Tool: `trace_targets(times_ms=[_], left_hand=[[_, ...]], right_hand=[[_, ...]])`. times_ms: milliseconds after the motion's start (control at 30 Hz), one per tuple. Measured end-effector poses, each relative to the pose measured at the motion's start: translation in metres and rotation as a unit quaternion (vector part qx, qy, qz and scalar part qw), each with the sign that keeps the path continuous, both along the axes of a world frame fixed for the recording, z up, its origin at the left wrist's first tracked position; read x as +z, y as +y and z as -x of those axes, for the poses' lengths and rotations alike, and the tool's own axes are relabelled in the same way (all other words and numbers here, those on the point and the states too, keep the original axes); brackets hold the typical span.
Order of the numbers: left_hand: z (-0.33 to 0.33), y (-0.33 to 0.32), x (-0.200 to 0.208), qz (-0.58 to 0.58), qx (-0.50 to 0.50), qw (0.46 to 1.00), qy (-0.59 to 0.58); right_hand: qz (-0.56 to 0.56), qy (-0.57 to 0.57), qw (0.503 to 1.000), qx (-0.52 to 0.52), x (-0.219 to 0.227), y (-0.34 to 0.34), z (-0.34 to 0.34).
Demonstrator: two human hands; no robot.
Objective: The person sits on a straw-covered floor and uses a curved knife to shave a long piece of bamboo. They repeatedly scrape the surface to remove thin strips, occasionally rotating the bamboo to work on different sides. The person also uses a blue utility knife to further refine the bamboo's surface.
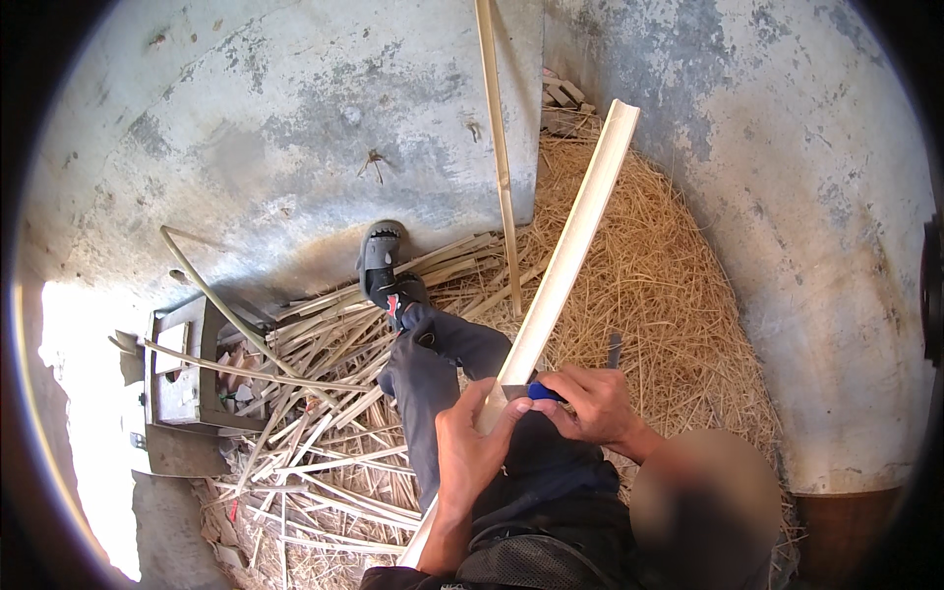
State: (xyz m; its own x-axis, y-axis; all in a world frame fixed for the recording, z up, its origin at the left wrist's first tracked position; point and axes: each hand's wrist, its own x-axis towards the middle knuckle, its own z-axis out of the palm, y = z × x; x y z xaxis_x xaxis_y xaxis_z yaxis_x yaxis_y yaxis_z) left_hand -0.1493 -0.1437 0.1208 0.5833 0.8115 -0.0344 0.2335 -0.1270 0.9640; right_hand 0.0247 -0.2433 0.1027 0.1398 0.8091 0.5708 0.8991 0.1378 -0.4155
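Note:
A long, pale split-bamboo piece [565, 256], hollowed like a channel, runs slantwise from my lap up toward the walls' corner. My left hand [467, 442] is closed around its lower part, with the thumb reaching toward the blade. In my right hand [593, 405] is a knife with a blue handle [544, 392]; its short metal blade [514, 391] lies against the bamboo close to my left thumb. Fingers hide part of the handle. The bamboo's lower end passes behind my left forearm.
Loose bamboo strips [324, 393] cover the floor at left, beside a worn box [182, 369]. Fine shavings [659, 285] pile up at right. A thin pole [499, 147] leans on the grey wall [295, 118]. My shoe [382, 258] rests near the strips.

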Motion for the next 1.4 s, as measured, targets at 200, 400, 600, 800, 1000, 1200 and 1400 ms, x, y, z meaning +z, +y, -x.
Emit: trace_targets(times_ms=[200,400,600,800,1000,1200,1400], left_hand=[[0.001,0.001,-0.005,0.005,0.003,1.000,0.004],[0.000,0.000,0.002,0.000,-0.001,1.000,0.022],[0.027,-0.022,-0.027,0.050,-0.008,0.999,0.010],[0.027,-0.014,-0.018,0.069,-0.020,0.996,0.050],[0.016,-0.004,-0.005,0.029,-0.005,0.999,0.039],[0.010,-0.006,-0.010,0.027,-0.010,1.000,-0.008],[0.012,-0.005,-0.010,0.049,-0.010,0.999,-0.003]], right_hand=[[0.001,-0.021,1.000,-0.006,0.000,0.001,-0.003],[-0.030,-0.015,0.999,-0.025,0.003,0.003,-0.010],[-0.091,0.039,0.974,-0.203,0.008,0.005,-0.089],[-0.038,0.094,0.987,-0.126,0.002,-0.003,-0.058],[-0.029,0.054,0.998,0.007,-0.016,0.000,-0.007],[0.002,0.032,0.999,0.009,-0.010,-0.002,0.004],[0.021,0.000,1.000,0.009,-0.003,-0.002,0.001]])
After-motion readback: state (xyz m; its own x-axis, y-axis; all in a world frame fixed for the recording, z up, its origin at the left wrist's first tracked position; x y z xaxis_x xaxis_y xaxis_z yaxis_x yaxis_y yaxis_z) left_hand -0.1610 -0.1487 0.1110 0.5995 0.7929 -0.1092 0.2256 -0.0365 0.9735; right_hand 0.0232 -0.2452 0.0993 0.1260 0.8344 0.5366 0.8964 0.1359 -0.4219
